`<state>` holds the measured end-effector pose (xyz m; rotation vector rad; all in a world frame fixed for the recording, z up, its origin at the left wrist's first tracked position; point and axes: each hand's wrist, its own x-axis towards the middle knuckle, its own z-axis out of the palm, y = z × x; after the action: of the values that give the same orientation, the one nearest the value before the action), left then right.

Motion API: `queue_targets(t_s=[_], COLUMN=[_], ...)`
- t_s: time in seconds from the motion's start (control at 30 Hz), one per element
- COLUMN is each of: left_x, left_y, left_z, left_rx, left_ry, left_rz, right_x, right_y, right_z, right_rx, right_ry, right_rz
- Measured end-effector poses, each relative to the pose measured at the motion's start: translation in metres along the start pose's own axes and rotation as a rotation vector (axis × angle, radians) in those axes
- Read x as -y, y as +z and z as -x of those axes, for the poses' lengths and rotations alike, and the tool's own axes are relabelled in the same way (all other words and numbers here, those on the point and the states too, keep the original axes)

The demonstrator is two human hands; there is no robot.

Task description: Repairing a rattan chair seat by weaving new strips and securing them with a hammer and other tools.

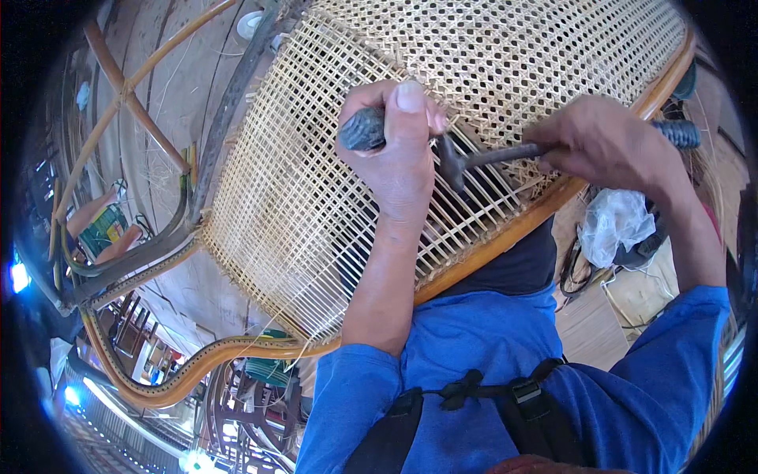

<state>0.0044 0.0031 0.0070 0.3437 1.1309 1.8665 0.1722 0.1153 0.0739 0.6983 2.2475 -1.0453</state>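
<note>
Left hand (399,150) clenched on a dark-handled tool (365,130) over the cane webbing (284,174); right hand (600,146) grasping a hammer (509,154), head just right of left fist; webbing sits mid-scene, beyond the wooden rail (489,246); plastic bag (616,225) at right.

Left fist: just above the hub of the view, toward twelve o'clock, the bare left hand (399,154) gripped a dark, wrapped, rounded tool handle (364,129), thumb uppermost.
Hammer: at two o'clock, the right hand (604,150) clutched a dark metal hammer (501,156) with a ribbed blue-black grip (677,133); its head sat just beside the fist, at its four o'clock.
Cane: an open, pale straw-coloured lattice (272,189) spread toward ten o'clock; a denser, holed pale cane weave (545,63) filled one o'clock.
Rail: a glossy honey-brown wooden rail (489,251) edged the lattice at four o'clock.
Bag: a crumpled clear plastic bag (620,225) lay at three o'clock.
</note>
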Motion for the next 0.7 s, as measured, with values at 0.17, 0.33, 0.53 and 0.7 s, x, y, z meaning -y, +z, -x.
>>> queue_targets(t_s=[0.17,0.33,0.53,0.7], left_x=[0.007,0.003,-0.006,-0.019], left_y=[0.002,0.001,-0.004,-0.038], left_z=[-0.002,-0.003,-0.011,-0.016], left_rx=[0.035,-0.009,-0.121,-0.183], left_ry=[0.018,-0.008,-0.01,0.123], left_rz=[0.014,0.08,0.134,0.235], right_x=[-0.005,-0.017,-0.008,0.012], right_y=[-0.001,0.004,0.013,0.026], right_z=[0.007,0.007,0.021,0.02], right_rx=[0.048,-0.015,-0.081,-0.116], right_ry=[-0.108,-0.104,0.021,0.219], right_rz=[0.041,-0.058,-0.241,-0.175])
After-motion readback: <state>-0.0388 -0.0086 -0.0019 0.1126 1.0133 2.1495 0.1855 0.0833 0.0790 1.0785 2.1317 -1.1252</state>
